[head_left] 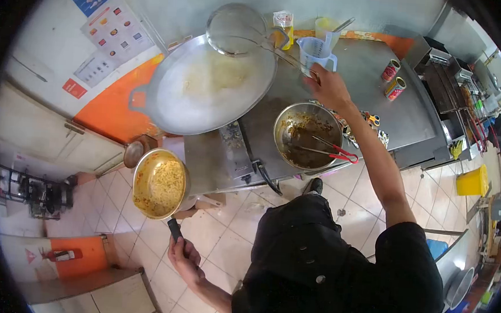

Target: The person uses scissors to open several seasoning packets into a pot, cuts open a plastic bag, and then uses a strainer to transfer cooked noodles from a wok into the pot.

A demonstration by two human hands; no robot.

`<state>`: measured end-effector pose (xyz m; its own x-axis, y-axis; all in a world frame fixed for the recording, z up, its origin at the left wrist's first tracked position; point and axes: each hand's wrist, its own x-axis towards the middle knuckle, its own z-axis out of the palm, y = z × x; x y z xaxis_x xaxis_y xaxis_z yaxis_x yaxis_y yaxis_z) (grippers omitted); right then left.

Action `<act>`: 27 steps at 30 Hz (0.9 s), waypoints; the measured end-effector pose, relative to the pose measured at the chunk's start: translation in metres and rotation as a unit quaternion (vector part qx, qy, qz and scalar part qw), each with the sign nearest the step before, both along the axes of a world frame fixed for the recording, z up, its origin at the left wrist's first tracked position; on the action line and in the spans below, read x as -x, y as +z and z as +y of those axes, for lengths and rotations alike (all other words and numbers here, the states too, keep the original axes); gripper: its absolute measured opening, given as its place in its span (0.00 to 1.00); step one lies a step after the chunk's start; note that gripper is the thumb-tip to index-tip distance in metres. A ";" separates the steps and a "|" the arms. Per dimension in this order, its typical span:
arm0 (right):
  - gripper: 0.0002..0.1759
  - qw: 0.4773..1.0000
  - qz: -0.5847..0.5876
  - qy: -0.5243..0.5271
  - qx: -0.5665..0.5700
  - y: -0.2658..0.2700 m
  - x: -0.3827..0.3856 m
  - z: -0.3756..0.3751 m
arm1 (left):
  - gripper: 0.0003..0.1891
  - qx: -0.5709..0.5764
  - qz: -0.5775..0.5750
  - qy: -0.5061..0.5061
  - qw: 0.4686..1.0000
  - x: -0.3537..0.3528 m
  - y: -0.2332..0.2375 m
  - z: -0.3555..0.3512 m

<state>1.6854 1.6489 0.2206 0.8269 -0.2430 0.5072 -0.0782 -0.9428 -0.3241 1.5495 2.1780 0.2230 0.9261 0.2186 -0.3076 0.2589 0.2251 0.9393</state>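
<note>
My left hand [185, 260] is wrapped round the black handle of a saucepan [185, 181], held out over the floor at the left. Yellowish cooked food, apparently noodles or rice, [161, 186] lies inside it. In my right hand [328, 85] is the handle of a wire strainer [235, 29], its round mesh over the back of a big wok [150, 101]. Whitish, steamy liquid [191, 98] fills the wok. Below my right forearm, a metal bowl [281, 150] with brown food residue holds red-handled tongs [342, 154].
Behind my right hand stand a measuring jug [313, 48] and a yellow-white pouch [283, 26]. Two cans [395, 88] are on the steel counter [371, 60] at right. Foil [382, 139] lies beside the bowl. A yellow bucket [472, 181] is on the floor.
</note>
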 end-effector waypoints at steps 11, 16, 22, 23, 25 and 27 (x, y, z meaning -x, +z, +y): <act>0.13 0.950 0.128 -0.136 -0.252 0.040 0.201 -0.002 | 0.17 -0.003 0.002 -0.006 1.000 -0.012 -0.005 0.003; 0.13 0.931 0.244 -0.130 -0.236 -0.017 0.242 0.006 | 0.14 -0.010 0.000 -0.015 1.000 -0.026 -0.003 0.001; 0.18 0.951 0.227 -0.145 -0.151 -0.080 0.216 0.030 | 0.04 -0.020 0.009 -0.001 1.000 -0.041 0.001 0.002; 0.18 0.951 0.228 -0.141 -0.153 -0.086 0.215 0.029 | 0.06 -0.025 0.016 0.000 1.000 -0.041 0.004 0.001; 0.18 0.959 0.218 -0.148 -0.101 -0.086 0.206 0.032 | 0.05 -0.005 0.010 -0.003 1.000 -0.038 0.006 0.003; 0.21 0.963 0.218 -0.132 -0.085 -0.096 0.206 0.027 | 0.12 -0.008 0.012 -0.007 1.000 -0.034 0.008 0.000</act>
<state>1.4789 1.6758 0.1245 0.8503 -0.5229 0.0599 -0.4717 -0.8076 -0.3539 1.5832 2.1780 0.2308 0.9210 0.2110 -0.3274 0.2852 0.2072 0.9358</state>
